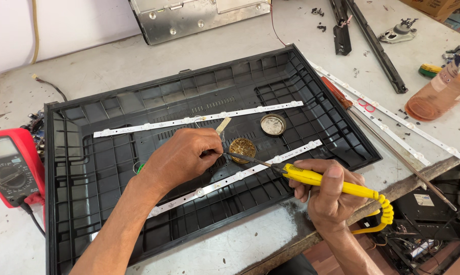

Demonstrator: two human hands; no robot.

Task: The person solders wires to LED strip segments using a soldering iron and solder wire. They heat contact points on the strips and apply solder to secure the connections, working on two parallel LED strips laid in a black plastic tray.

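Observation:
A black plastic back cover (87, 173) lies on the bench with two white LED strips in it, the upper strip (189, 120) and the lower strip (230, 179). My right hand (326, 193) grips a yellow-handled soldering iron (337, 184); its tip points left toward a small round brass-coloured tin (242, 148). My left hand (181, 155) pinches a thin wire right by the iron's tip, over the lower strip. The tin's lid (273, 124) lies just beyond.
A red multimeter (8, 165) sits at the left edge. More LED strips (393, 127), a long screwdriver (383, 145) and an orange bottle (441, 89) lie at right. Black rails (377, 48) and a metal panel (189, 18) are at the back. The bench edge runs along the lower right.

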